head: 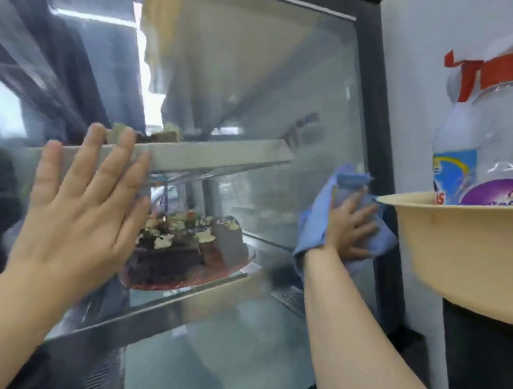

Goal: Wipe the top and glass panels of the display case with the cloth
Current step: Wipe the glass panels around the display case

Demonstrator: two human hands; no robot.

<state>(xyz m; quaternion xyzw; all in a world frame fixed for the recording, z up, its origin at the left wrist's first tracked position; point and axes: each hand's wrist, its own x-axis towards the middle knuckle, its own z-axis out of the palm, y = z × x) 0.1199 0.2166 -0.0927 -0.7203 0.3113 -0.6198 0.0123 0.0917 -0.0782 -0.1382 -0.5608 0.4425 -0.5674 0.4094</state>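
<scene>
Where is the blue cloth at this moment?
In the head view the cloth is on the right, pressed against the glass by the right hand, beside the case's black frame and just left of the beige bowl.

- The left hand (85, 205) is raised with its back to the camera and its palm facing the glass panel (262, 82); whether the palm touches it cannot be told
- Its four fingers are straight and slightly fanned, pointing up and to the right, with the thumb along the right edge
- The bare left forearm comes in from the lower left corner
- The right hand (348, 234) is farther out, fingers spread and nearly straight, pressing a blue cloth (313, 233) flat against the same panel
- The bare right forearm rises from the bottom edge, stretched long, with the wrist straight
</scene>
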